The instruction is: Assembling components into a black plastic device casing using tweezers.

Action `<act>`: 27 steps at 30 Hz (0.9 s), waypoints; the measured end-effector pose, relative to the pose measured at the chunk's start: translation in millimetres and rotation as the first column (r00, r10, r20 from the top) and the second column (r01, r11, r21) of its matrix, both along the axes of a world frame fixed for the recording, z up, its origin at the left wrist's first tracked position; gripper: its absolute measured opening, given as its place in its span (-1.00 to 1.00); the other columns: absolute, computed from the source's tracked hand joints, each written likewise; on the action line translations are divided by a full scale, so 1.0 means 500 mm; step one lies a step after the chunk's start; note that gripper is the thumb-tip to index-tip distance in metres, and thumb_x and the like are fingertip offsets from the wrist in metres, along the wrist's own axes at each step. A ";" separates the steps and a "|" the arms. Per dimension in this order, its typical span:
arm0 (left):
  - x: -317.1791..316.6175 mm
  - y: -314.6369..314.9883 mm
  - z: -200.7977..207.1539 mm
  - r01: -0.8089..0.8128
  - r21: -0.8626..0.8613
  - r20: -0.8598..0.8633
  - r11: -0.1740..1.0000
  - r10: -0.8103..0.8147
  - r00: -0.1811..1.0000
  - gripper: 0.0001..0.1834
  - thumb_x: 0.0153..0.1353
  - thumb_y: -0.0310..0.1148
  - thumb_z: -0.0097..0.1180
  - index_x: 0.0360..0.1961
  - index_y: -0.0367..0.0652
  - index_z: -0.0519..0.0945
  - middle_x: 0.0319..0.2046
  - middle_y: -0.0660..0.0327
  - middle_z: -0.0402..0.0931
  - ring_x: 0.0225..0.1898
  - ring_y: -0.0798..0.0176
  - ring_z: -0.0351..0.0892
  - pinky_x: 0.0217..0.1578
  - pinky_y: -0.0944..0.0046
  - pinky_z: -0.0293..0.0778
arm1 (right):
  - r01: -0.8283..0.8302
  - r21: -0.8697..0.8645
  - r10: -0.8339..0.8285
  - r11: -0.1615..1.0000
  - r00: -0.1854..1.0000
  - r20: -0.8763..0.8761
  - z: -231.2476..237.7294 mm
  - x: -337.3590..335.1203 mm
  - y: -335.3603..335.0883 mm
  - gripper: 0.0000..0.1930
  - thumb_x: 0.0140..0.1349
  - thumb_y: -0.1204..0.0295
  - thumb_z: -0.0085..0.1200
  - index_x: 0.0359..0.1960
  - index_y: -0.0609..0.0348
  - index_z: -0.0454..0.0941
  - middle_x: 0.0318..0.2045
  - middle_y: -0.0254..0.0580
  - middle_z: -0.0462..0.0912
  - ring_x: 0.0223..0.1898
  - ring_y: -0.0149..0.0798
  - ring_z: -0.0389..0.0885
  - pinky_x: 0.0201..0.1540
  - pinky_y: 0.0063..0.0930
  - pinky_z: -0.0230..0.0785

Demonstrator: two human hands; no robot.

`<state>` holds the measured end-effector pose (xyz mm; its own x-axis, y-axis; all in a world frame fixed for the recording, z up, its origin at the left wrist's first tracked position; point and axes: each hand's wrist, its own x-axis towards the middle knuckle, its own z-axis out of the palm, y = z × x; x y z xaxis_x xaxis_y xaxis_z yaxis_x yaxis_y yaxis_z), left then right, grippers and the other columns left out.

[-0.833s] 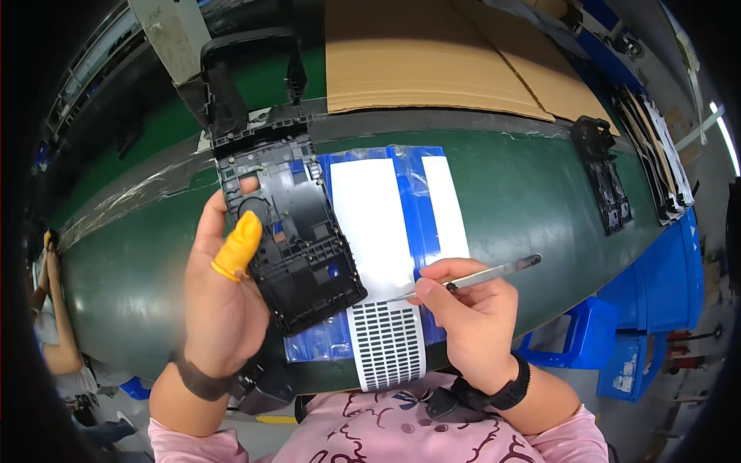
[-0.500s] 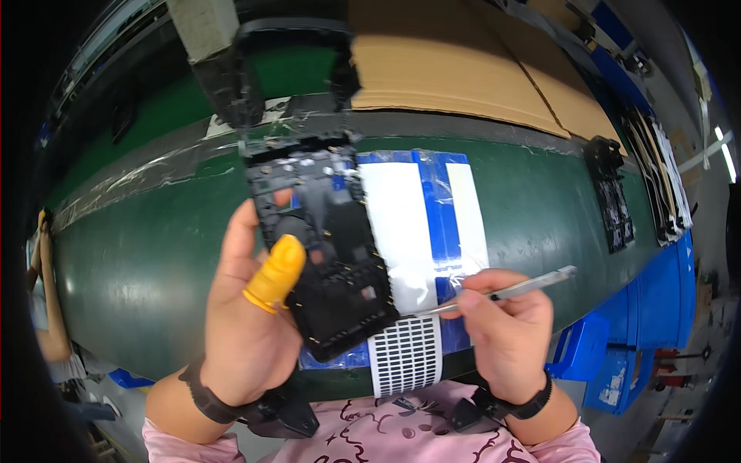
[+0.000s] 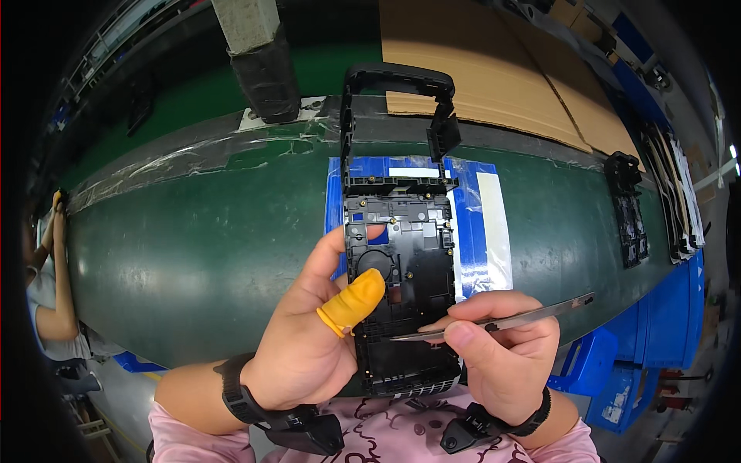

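Observation:
A black plastic housing (image 3: 421, 251) with an open frame at its top end stands before me, its ribbed inside toward me and small brass inserts in it. My left hand (image 3: 301, 339) grips it by its left side; a yellow finger cot covers the thumb, which lies across the inside. In my right hand (image 3: 509, 347) are metal tweezers (image 3: 532, 315), pinched between thumb and fingers. Their tips point left, over the lower part of the housing. Whether the tips hold anything is too small to tell. Behind the housing lies blue plastic sheeting (image 3: 472, 231) with white sheets on it.
The green table (image 3: 193, 262) curves around me. A second black housing (image 3: 629, 220) lies at the right, beside upright thin panels (image 3: 679, 201). Cardboard (image 3: 478, 77) and a wrapped post (image 3: 266, 77) stand at the back. Blue bins (image 3: 668, 309) are lower right. Another person's arm (image 3: 58, 285) shows far left.
The housing has moved right and toward me and now stands straighter. The tweezer tips have gone from its lower right corner to over its inside. The label grid sheet is now mostly hidden.

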<state>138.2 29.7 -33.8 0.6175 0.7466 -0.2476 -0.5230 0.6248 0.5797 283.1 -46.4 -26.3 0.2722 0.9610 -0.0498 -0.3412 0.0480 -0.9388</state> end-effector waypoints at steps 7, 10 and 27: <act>-0.001 0.001 0.006 -0.009 0.005 -0.027 1.000 0.009 1.000 -0.48 0.16 -0.45 -0.05 0.13 -0.04 0.11 0.01 0.15 0.26 -0.04 0.21 0.36 -0.06 0.23 0.38 | -0.001 -0.032 0.003 0.999 0.998 0.069 -0.002 0.001 0.006 -0.84 0.02 0.71 0.04 -0.30 0.44 0.47 -0.44 -0.16 0.55 -0.46 -0.51 0.50 -0.43 -0.77 0.31; -0.004 0.000 0.007 0.047 0.107 -0.087 0.993 -0.037 0.995 -0.30 -0.04 -0.64 0.05 0.14 -0.05 0.08 0.02 0.14 0.24 -0.03 0.20 0.36 -0.03 0.21 0.36 | 0.011 -0.040 -0.009 0.999 0.998 0.059 -0.001 -0.003 0.007 -0.84 0.02 0.71 0.05 -0.30 0.43 0.48 -0.44 -0.16 0.55 -0.48 -0.53 0.48 -0.44 -0.78 0.30; -0.016 0.034 0.007 -0.346 0.288 -0.052 0.893 0.375 0.925 -0.46 0.22 -0.19 -0.19 0.19 -0.08 0.06 0.05 0.19 0.24 0.01 0.18 0.31 0.03 0.13 0.27 | 0.203 -0.146 -0.168 0.968 0.961 0.221 -0.052 0.056 -0.010 -0.89 0.01 0.66 0.05 -0.37 0.40 0.50 -0.51 -0.25 0.55 -0.54 -0.55 0.45 -0.52 -0.76 0.26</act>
